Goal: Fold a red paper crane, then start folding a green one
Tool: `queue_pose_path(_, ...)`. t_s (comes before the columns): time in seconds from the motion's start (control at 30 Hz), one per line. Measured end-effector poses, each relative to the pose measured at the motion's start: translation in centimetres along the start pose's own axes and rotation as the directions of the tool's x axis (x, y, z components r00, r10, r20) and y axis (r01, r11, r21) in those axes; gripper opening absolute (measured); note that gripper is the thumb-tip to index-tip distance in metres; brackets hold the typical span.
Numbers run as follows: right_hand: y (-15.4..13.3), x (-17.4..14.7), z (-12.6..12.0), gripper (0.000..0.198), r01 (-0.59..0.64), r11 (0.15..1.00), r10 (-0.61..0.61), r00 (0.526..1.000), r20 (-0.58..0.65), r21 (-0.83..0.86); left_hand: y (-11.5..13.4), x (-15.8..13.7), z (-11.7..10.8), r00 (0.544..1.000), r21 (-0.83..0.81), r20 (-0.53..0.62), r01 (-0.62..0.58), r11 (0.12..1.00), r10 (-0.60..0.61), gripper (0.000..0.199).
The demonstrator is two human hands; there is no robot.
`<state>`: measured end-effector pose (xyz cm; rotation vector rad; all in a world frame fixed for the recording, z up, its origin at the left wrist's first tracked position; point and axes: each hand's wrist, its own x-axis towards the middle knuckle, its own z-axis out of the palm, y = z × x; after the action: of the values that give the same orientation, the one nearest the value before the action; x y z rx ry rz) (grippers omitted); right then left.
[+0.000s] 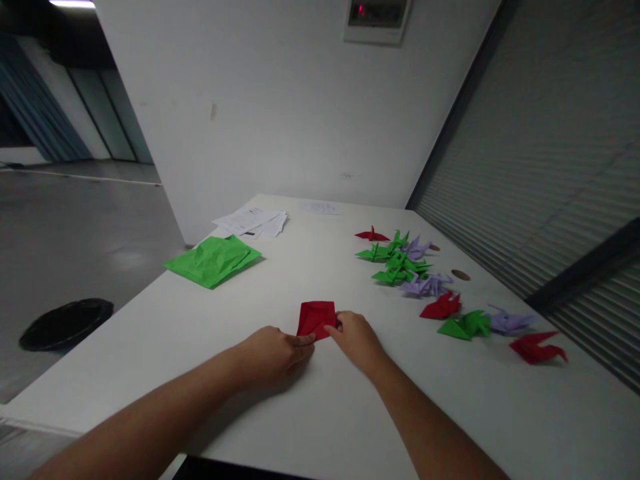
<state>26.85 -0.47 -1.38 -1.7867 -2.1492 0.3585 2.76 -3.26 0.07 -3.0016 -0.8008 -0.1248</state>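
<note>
A small red square of folded origami paper (316,316) lies on the white table in front of me, with fold lines across its face. My left hand (276,355) rests at its lower left corner, fingers closed and holding the edge down. At the right edge, my right hand (356,335) pinches the paper between thumb and curled fingers. The undersides of the fingers are hidden.
Several folded paper cranes, among them a green one (466,325) and a red one (537,347), stand along the right. Green paper sheets (213,260) and printed papers (253,220) lie at the left. A black bin (65,323) stands on the floor.
</note>
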Motion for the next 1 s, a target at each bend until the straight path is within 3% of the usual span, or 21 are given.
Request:
queue_pose_path(0.27,-0.1,0.3,0.3,0.016,-0.004,1.0,0.005,1.0,0.027,-0.031,0.1,0.1,-0.6,1.0,-0.043,0.006,-0.01,0.999,0.01,0.039)
queue_pose_path(0.4,0.0,0.4,0.4,0.019,-0.007,0.998,0.009,0.999,0.033,-0.058,-1.6,0.1,0.1,0.994,-0.322,-0.094,-0.09,0.942,0.063,0.03)
queue_pose_path(0.43,0.1,0.4,0.4,0.019,-0.005,0.998,0.007,0.999,0.035,-0.056,-2.3,0.3,0.5,0.989,-0.426,-0.147,-0.061,0.902,-0.003,0.03)
queue_pose_path(0.47,0.1,0.4,0.4,0.018,-0.004,0.999,0.006,0.999,0.038,-0.053,-2.9,0.5,1.0,0.972,-0.526,-0.196,0.004,0.851,-0.126,0.031)
queue_pose_path(0.5,0.1,0.4,0.4,0.017,-0.003,0.999,0.006,0.999,0.043,-0.05,-3.6,0.7,1.6,0.924,-0.636,-0.22,0.108,0.764,-0.313,0.031)
queue_pose_path(0.57,0.1,0.5,0.4,0.016,0.001,0.999,0.002,0.999,0.051,-0.047,-4.7,1.3,2.8,0.764,-0.87,-0.139,0.21,0.446,-0.63,0.039)
queue_pose_path(0.63,0.0,0.5,0.4,0.016,0.001,0.999,0.001,0.999,0.054,-0.049,-5.2,1.9,3.8,0.743,-0.924,-0.084,0.192,0.331,-0.664,0.053)
queue_pose_path(0.7,0.0,0.6,0.4,0.017,-0.003,0.999,0.005,0.998,0.057,-0.048,-5.3,2.4,4.4,0.733,-0.995,0.038,0.093,0.045,-0.679,0.063)
queue_pose_path(0.77,0.0,0.6,0.4,0.017,-0.006,0.999,0.009,0.998,0.062,-0.044,-5.1,2.7,4.5,0.742,-0.989,0.113,0.022,-0.144,-0.661,0.07)
queue_pose_path(0.87,-0.2,0.5,0.4,0.015,0.005,1.0,-0.004,0.998,0.055,-0.018,-4.8,2.8,4.3,0.765,-0.97,0.14,-0.022,-0.244,-0.629,0.071)
queue_pose_path(1.0,-0.4,0.8,0.5,0.011,0.021,0.996,-0.02,1.0,-0.012,0.085,-4.7,2.7,4.1,0.792,-0.963,0.116,-0.058,-0.263,-0.599,0.063)
